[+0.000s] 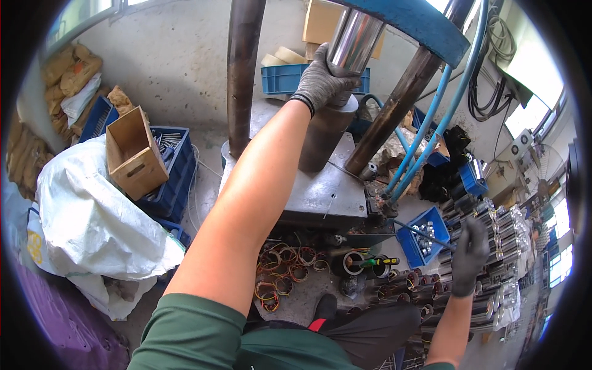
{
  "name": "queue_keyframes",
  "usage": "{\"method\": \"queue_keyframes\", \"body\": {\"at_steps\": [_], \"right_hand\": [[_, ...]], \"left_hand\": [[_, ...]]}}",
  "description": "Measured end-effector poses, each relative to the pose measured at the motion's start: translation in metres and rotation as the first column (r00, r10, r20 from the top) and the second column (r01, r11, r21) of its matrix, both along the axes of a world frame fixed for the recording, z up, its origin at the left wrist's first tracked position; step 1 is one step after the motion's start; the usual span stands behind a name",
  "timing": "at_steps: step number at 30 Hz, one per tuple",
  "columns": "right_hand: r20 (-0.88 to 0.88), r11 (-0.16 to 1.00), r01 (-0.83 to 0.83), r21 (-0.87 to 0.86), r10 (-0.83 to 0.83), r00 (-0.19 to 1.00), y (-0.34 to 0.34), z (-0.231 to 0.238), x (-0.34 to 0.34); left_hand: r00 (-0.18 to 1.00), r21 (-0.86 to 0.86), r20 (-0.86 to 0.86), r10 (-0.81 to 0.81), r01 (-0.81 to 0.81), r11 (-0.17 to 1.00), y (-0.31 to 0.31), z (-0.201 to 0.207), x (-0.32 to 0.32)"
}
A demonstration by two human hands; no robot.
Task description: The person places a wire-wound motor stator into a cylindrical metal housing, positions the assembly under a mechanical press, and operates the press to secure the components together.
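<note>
My left hand (320,81), in a grey glove, is closed around the lower end of a shiny metal cylinder (357,40) between the posts of a press. Under it stands a thick dark metal block (327,132) on the press's steel bed (308,191). Part of the contact between cylinder and block is hidden by the hand. Over at the right, my right hand (472,256), gloved in dark grey, has its fingers curled at the end of a thin blue lever (422,234) that reaches out from the press.
Blue hoses (425,145) run down beside the right post (394,111). Right of the bed sits a blue bin (425,237) of metal parts, with rows of metal tubes (493,246) beyond. Wire coils (290,265) lie below. A wooden box (139,154) and white sack (98,209) stand left.
</note>
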State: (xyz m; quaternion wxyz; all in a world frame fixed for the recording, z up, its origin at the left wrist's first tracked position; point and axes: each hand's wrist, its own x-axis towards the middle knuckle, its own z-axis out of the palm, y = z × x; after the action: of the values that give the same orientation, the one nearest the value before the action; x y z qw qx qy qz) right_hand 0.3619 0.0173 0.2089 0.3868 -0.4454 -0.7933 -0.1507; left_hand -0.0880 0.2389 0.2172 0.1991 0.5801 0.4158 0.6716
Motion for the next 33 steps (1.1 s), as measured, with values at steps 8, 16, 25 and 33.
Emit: {"method": "queue_keyframes", "body": {"at_steps": [8,16,25,33], "right_hand": [[0.106,0.979,0.198,-0.045,-0.192,0.976,0.073,0.039,0.029],[0.342,0.771,0.136,-0.622,0.112,0.933,-0.051,-0.003,0.027],[0.259,0.732,0.203,-0.650,-0.038,0.965,-0.115,-0.064,0.016],[0.220,0.769,0.256,-0.585,-0.153,0.963,-0.118,-0.066,0.011]], "left_hand": [[0.998,0.040,0.023,-0.063,0.062,0.997,0.018,-0.004,0.003],[0.994,0.062,0.047,-0.101,0.099,0.993,0.016,-0.005,-0.005],[0.997,0.080,-0.029,0.073,-0.071,0.994,0.014,-0.005,-0.002],[0.997,0.001,-0.022,0.079,-0.079,0.997,0.012,-0.003,0.001]]}}
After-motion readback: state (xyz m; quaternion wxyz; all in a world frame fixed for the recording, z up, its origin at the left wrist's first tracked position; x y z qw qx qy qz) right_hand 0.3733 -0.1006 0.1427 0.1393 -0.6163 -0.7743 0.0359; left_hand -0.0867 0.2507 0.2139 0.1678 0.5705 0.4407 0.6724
